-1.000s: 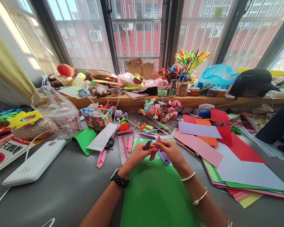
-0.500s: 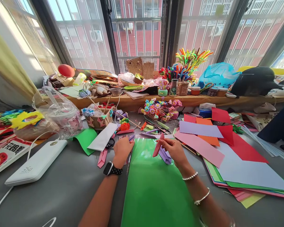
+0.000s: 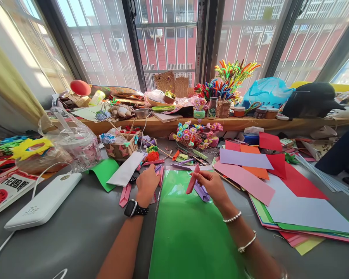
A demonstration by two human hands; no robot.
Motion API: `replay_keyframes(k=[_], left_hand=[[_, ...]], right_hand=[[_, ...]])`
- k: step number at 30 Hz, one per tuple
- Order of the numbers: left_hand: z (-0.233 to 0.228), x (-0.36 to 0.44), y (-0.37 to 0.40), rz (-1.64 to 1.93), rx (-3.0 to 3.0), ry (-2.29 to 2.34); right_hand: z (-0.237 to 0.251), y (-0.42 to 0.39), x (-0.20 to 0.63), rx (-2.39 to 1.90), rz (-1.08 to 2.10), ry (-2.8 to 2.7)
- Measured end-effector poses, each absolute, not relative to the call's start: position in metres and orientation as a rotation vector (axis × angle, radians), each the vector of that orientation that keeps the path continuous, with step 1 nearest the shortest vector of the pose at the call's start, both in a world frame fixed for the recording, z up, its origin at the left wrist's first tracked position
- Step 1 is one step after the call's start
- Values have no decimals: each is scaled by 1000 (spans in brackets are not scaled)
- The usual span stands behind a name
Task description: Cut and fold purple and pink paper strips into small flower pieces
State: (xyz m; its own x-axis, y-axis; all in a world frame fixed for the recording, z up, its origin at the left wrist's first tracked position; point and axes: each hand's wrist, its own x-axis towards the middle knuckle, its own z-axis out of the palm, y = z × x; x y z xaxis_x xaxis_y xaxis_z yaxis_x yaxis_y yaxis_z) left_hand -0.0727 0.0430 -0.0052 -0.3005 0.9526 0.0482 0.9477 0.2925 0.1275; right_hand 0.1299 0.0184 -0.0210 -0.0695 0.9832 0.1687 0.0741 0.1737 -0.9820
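Pink folded paper (image 3: 192,179) stands pinched upright in the right hand (image 3: 213,184), above the far end of a green sheet (image 3: 189,228). Left hand (image 3: 147,182) rests curled on pink strips (image 3: 159,174) beside it; its grip is unclear.

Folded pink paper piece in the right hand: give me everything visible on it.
The pink paper piece is a narrow, folded strip of matte coloured paper, pinkish red, with a pointed upper end. It is tilted, top leaning right, and held above the green sheet, not lying on it. The right hand pinches it at its upper part with the fingertips; its lower end hangs free. Just behind and below it the same hand also holds a folded purple paper piece. The left hand is apart from it, off to the left.
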Motion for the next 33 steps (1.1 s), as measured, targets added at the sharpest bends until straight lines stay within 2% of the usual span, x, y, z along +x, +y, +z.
replay_keyframes(k=[16,19,20,23,28,33], left_hand=[[-8,-71,45,204,1893,2474],[-3,-68,39,398,1965,2472],[-1,-66,36,570,2023,2444],[0,-55,25,947,2193,2190],[-5,-32,10,904,2398,1759],[-10,-23,4,946,2405,1521]], right_hand=[[-23,20,128,-1095,1114,-1379],[-21,20,128,-1055,1156,-1292],[-20,19,128,-1030,1181,-1258],[-15,16,127,-952,1240,-1192],[-7,9,124,-851,1258,-1208],[-4,6,124,-850,1266,-1222]])
